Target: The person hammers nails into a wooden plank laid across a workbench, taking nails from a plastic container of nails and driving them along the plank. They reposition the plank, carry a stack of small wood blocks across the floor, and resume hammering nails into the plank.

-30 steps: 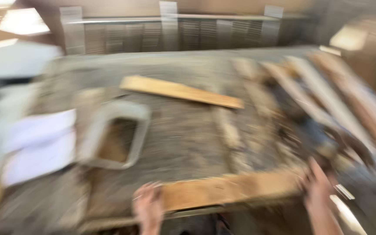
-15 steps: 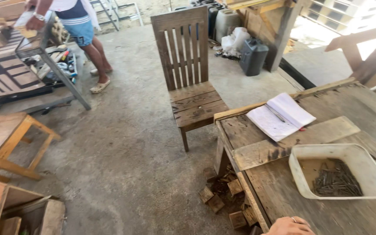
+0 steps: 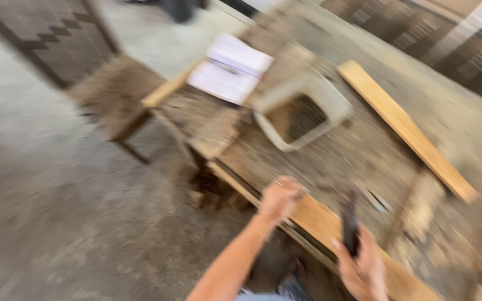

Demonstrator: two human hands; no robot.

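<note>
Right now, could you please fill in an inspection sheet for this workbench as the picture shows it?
Surface: rough, dusty wooden workbench; the view is motion-blurred.
Job's things: light wooden plank along the near edge; dark-handled tool, apparently a hammer, its head blurred.
Clutter: pale plastic tray with dark contents, too blurred to name; open notebook at the far corner; second long plank lying across the bench; wood offcuts below the edge.
Grippers: left hand closed on the near plank's end; right hand gripping the tool's handle.
Cables: nothing seen.
Surroundings: concrete floor; wooden chair beside the bench.
</note>
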